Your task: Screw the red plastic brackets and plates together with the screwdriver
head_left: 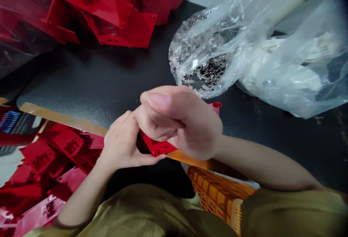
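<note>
A red plastic part lies at the table's front edge, mostly hidden beneath my hands. My left hand grips its left side, with the thumb along the near corner. Raised over the same part is my right hand, curled into a fist with the thumb on top. Whatever the right fingers hold, if anything, is hidden. Beyond the fist, a clear plastic bag of small shiny metal pieces sits on the dark table.
Red plastic parts are heaped at the back left of the black table. More red parts are piled below its edge at left. A bag with white contents stands at right. An orange basket is below the table.
</note>
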Available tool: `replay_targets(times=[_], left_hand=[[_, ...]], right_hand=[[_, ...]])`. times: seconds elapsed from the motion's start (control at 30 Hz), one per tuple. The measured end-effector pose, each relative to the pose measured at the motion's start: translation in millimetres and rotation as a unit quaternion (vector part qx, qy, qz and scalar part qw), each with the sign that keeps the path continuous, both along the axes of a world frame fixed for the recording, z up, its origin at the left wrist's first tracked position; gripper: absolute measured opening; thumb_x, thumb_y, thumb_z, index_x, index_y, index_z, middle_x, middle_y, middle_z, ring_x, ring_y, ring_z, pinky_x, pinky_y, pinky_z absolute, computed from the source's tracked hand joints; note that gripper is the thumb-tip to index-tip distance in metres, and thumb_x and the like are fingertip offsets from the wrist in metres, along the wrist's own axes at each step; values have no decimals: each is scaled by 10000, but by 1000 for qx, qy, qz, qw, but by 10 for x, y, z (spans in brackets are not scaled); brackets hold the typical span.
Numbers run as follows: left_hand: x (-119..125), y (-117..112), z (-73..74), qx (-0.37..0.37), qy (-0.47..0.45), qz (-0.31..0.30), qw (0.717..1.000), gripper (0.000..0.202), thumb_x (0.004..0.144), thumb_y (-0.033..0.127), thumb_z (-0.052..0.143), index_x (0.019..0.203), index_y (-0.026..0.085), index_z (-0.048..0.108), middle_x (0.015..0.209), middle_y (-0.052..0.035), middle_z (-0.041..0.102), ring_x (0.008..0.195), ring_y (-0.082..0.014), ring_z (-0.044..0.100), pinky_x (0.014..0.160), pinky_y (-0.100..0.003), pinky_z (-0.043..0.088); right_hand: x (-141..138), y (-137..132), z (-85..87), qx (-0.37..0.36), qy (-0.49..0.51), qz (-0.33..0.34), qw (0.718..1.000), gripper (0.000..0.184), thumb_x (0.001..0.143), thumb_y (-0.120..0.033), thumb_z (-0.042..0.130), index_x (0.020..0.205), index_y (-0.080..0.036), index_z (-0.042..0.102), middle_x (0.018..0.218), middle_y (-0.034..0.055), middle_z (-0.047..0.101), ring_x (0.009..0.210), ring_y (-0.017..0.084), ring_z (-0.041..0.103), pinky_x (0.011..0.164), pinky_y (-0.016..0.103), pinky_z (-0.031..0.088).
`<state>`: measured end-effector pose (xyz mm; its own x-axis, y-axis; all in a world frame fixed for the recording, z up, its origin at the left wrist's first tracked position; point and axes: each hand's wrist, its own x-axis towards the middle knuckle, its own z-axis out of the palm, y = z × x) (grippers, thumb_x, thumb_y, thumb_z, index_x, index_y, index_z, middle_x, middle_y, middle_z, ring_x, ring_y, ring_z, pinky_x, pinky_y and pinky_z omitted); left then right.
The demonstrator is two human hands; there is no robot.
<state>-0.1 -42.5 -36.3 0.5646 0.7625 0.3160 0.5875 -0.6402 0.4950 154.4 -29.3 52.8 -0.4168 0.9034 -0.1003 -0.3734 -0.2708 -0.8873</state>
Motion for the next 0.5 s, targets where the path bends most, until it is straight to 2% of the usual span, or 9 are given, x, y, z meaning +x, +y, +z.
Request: replay_targets(times=[0.13, 0.23, 0.4, 0.5], left_hand=[[-3, 25, 32, -25, 8, -9, 1000, 435, 696, 630, 650, 792, 213, 570, 763, -68, 598, 700, -260, 576, 647, -438, 512], [12, 28, 39, -44, 9, 10, 999, 494, 717, 695, 592, 808, 211, 547, 768, -66, 605, 721, -270, 593, 680, -455, 512], [20, 9, 29, -57, 5, 18, 998, 552, 715, 680, 634, 994, 213, 546, 883, -59, 642, 833, -279, 632, 751, -434, 510], [18, 11, 41, -55, 9, 17, 998, 584, 697, 670, 670, 1040, 215, 539, 934, -57, 650, 873, -280, 634, 804, -436, 512]], right_hand=[[27, -12, -19, 22, 97, 15, 995, 423, 890, -126, 407, 496, -221, 285, 457, -66, 211, 432, 74, 196, 456, 287, 146], [35, -30, 17, 46, 75, 4, 996, 442, 898, -95, 435, 508, -219, 267, 489, -66, 201, 467, 68, 237, 490, 283, 204], [4, -42, 40, 77, 76, -4, 994, 491, 930, -221, 522, 537, -231, 227, 497, -76, 186, 464, 64, 237, 460, 276, 211], [-3, -30, 42, 56, 66, 8, 996, 481, 909, -105, 475, 516, -219, 221, 480, -71, 190, 451, 57, 222, 428, 263, 193]])
